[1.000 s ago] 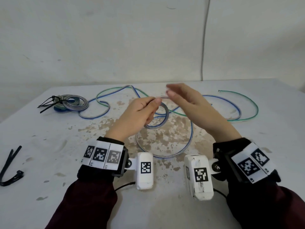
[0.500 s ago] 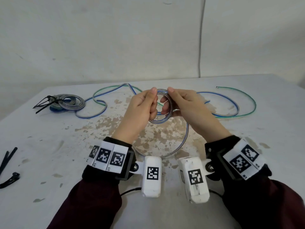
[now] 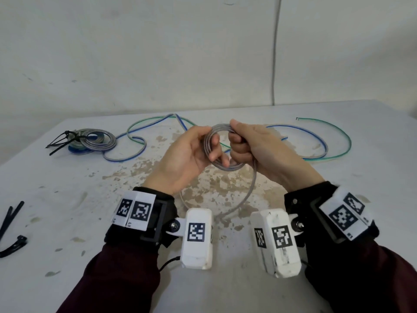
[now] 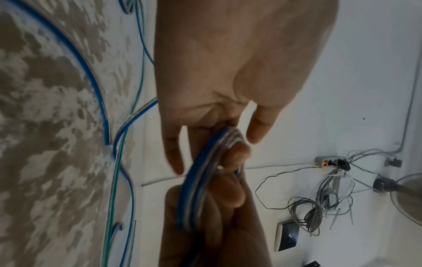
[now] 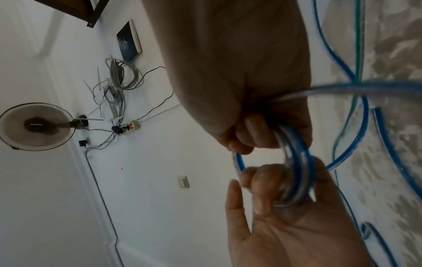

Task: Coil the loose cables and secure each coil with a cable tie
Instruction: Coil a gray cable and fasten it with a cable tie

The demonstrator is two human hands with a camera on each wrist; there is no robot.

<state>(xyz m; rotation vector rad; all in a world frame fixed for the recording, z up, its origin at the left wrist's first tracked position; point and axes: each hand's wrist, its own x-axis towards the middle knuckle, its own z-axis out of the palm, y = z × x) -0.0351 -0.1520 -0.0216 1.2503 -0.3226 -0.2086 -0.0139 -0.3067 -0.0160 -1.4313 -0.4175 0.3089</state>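
Observation:
A small coil of blue-and-clear cable (image 3: 216, 132) is held up over the stained table (image 3: 67, 199), between both hands. My left hand (image 3: 189, 154) has its fingers curled through the coil's left side. My right hand (image 3: 255, 147) is a fist around the right side. In the right wrist view the right hand (image 5: 228, 72) grips the coil (image 5: 297, 162), and the left hand (image 5: 285, 234) hooks it from below. The left wrist view shows the left hand (image 4: 228, 72) on the coil (image 4: 196, 180). A loose tail (image 3: 250, 190) loops down from the right fist to the table.
Uncoiled blue cable (image 3: 316, 138) and green cable (image 3: 338, 132) trail across the table's back. Finished coils (image 3: 97, 140) bound with black cable ties (image 3: 59, 142) lie at back left. Loose black ties (image 3: 10, 220) lie at the left edge.
My right hand, open above the coil a second ago, has closed on it. Another turn has gone onto the coil, and the big loop on the table has shrunk.

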